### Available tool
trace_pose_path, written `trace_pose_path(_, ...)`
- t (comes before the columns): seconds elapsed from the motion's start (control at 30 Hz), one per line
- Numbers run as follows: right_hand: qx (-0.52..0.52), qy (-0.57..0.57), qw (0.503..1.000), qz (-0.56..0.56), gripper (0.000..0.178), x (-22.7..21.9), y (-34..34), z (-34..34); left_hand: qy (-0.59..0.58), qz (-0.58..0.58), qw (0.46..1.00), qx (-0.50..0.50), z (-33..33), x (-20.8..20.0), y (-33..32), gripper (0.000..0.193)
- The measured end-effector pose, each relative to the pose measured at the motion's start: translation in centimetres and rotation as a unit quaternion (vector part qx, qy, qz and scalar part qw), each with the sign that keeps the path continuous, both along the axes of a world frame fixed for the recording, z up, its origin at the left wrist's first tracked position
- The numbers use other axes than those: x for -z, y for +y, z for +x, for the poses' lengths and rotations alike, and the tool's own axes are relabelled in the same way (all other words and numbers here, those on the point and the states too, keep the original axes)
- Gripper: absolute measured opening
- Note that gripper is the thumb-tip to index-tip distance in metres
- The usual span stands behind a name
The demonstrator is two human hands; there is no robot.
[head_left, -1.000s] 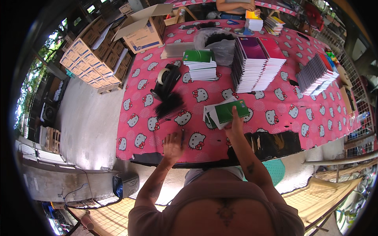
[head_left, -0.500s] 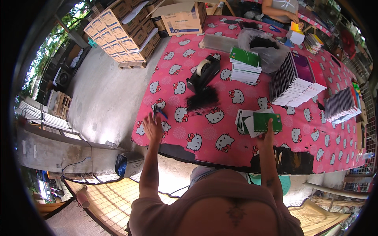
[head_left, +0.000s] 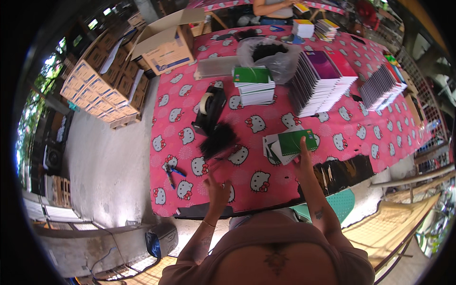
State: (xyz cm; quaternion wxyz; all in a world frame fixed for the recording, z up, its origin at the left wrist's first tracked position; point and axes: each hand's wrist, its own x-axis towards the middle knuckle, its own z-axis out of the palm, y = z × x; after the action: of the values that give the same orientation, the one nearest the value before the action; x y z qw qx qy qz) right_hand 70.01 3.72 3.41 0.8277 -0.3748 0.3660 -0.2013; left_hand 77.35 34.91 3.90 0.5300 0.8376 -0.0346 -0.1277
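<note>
And the right hand (head_left: 305,159) grips rectangular green-covered paper notebooks (head_left: 290,142), fanned near the pink patterned table's (head_left: 243,190) front edge, left hand (head_left: 217,192) spread, apparently empty, beside a bristly black heap (head_left: 220,139); purple-covered spiral-bound notebooks (head_left: 322,64) already stand stacked, this handful not yet.

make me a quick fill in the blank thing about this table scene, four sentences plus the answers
The right hand holds a fanned pile of stationery whose top cover is ____.
The hand nearer the small blue tool is the person's ____ hand.
The background colour of the tablecloth is ____.
The body of the tape dispenser is coloured ____.

Missing words: green; left; pink; black
</note>
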Motion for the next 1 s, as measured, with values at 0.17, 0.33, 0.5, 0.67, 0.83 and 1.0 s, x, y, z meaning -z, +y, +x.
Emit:
trace_pose_path(0.17, 0.015, 0.059, 0.998, -0.003, 0.095, -0.2, -0.5, -2.3, -0.061, -0.088, 0.975, 0.196, 0.1, -0.8, -13.4, 0.096)
trace_pose_path(0.33, -0.067, 0.035, 0.994, -0.084, 0.093, 0.2, -6.6, -4.3, 0.16, -0.223, 0.951, 0.145, 0.9, 0.0, -19.7, 0.097)
trace_pose_path(0.5, -0.324, -0.02, 0.942, -0.081, 0.078, 1.0, -11.7, -2.6, 0.099, -0.278, 0.951, 0.091, -0.6, 1.9, -20.2, 0.083)
trace_pose_path(0.67, -0.334, -0.002, 0.937, -0.102, 0.067, -0.1, -5.7, 1.0, 0.153, -0.266, 0.951, 0.032, 3.2, 0.7, -18.7, 0.076)
trace_pose_path(0.83, -0.293, -0.038, 0.945, -0.138, 0.071, -1.1, -3.4, 2.4, -0.304, -0.005, 0.947, 0.102, 5.4, -4.1, -16.9, 0.061)
trace_pose_path(1.0, -0.15, -0.096, 0.981, -0.08, 0.075, 0.5, -4.7, 2.3, -0.558, 0.109, 0.757, 0.322, 3.5, -4.3, -15.8, 0.038)
